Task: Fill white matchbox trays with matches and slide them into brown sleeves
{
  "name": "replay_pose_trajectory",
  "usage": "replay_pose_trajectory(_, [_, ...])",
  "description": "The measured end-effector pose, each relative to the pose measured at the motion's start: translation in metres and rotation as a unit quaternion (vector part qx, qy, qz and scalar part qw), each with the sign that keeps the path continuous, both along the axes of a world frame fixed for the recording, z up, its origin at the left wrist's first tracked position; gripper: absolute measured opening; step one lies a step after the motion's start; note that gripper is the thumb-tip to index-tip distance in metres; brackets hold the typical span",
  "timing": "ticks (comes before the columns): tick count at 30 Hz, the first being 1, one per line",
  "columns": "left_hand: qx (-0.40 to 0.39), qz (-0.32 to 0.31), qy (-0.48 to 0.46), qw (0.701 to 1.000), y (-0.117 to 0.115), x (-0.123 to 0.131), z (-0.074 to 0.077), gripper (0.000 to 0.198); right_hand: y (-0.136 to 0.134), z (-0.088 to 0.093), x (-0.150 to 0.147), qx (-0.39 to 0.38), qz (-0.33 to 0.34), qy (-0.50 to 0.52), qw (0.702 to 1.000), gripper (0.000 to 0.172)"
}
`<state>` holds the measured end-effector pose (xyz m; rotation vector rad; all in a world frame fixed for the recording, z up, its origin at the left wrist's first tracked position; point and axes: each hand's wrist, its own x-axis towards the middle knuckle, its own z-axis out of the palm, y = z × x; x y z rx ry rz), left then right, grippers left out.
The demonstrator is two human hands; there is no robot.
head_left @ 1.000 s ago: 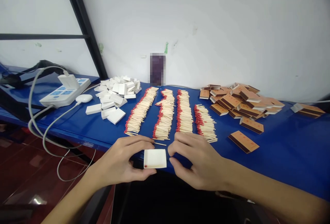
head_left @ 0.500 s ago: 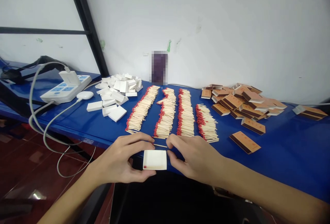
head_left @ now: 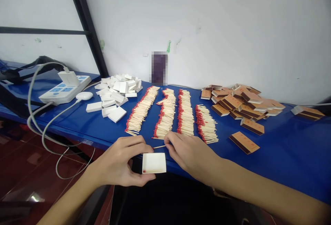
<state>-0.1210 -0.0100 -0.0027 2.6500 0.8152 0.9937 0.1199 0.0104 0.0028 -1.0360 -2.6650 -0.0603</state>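
My left hand (head_left: 130, 159) is closed on a white matchbox tray (head_left: 154, 161), held by its long sides at the table's front edge. A single match lies along the tray's near wall, its red head to the left. Just beyond the tray, my right hand (head_left: 186, 152) pinches the plain end of a match (head_left: 159, 146), whose red head points left toward my left fingertips. Behind the hands, matches lie in rows: a left row (head_left: 142, 111), two middle ones and a shorter right row (head_left: 207, 123).
White matchbox trays (head_left: 119, 90) are heaped at the back left, orange matchbox sleeves (head_left: 244, 102) at the back right. One sleeve (head_left: 244, 142) lies nearer my right forearm. A power strip (head_left: 66, 88) with white cables stands at the left. A wall closes off the back.
My right thumb and finger have closed on the match's end, which lay between the hands before. The tray in my left hand has dropped slightly.
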Motion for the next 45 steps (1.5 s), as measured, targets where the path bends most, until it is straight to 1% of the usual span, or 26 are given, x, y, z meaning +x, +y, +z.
replay_pose_trajectory(5, [-0.008, -0.004, -0.011, 1.000, 0.001, -0.001, 0.000, 0.029, -0.002, 0.007, 0.003, -0.067, 0.002, 0.014, 0.998, 0.010])
replay_pose_trajectory(9, [-0.020, 0.012, -0.029, 0.999, 0.002, -0.002, 0.001, 0.035, -0.001, 0.010, 0.002, -0.098, -0.009, 0.016, 0.995, 0.012])
replay_pose_trajectory(11, [-0.024, 0.024, -0.026, 0.999, 0.002, -0.001, 0.002, 0.038, 0.000, 0.011, 0.002, -0.114, -0.025, 0.058, 0.991, 0.012])
replay_pose_trajectory(13, [-0.022, 0.044, -0.026, 0.998, 0.002, 0.001, 0.001, 0.035, -0.001, 0.012, 0.003, -0.121, -0.027, 0.115, 0.986, 0.013])
replay_pose_trajectory(15, [-0.017, 0.062, -0.033, 0.997, 0.002, 0.004, 0.001, 0.030, -0.003, 0.013, 0.004, -0.113, -0.003, 0.146, 0.983, 0.013])
replay_pose_trajectory(17, [-0.013, 0.072, -0.044, 0.996, 0.002, 0.006, -0.001, 0.028, -0.006, 0.012, 0.005, -0.102, 0.031, 0.140, 0.984, 0.011])
replay_pose_trajectory(20, [-0.005, 0.072, -0.061, 0.996, 0.001, 0.008, -0.003, 0.032, -0.010, 0.007, 0.004, -0.083, 0.060, 0.110, 0.989, 0.010])
replay_pose_trajectory(23, [0.016, 0.064, -0.074, 0.995, 0.001, 0.009, -0.004, 0.036, -0.012, 0.002, 0.002, -0.069, 0.070, 0.096, 0.990, 0.011])
replay_pose_trajectory(27, [0.038, 0.053, -0.080, 0.995, 0.001, 0.010, -0.004, 0.037, -0.014, 0.003, 0.000, -0.059, 0.071, 0.094, 0.991, 0.012])
replay_pose_trajectory(31, [0.044, 0.053, -0.074, 0.995, 0.001, 0.010, -0.006, 0.040, -0.013, 0.007, 0.003, -0.083, 0.077, 0.117, 0.987, 0.011])
replay_pose_trajectory(33, [0.041, 0.050, -0.069, 0.996, 0.001, 0.009, -0.006, 0.041, -0.011, 0.007, 0.005, -0.070, 0.059, 0.128, 0.987, 0.015])
replay_pose_trajectory(36, [0.024, 0.041, -0.058, 0.997, 0.000, 0.007, -0.004, 0.042, -0.005, 0.004, 0.006, -0.031, 0.028, 0.117, 0.992, 0.017])
replay_pose_trajectory(41, [0.010, 0.035, -0.043, 0.998, 0.000, 0.005, -0.002, 0.029, -0.003, -0.001, 0.006, -0.013, 0.019, 0.075, 0.997, 0.020])
replay_pose_trajectory(45, [0.007, 0.031, -0.040, 0.999, 0.001, 0.004, -0.002, 0.028, -0.003, -0.002, 0.005, -0.003, 0.014, 0.067, 0.998, 0.023])
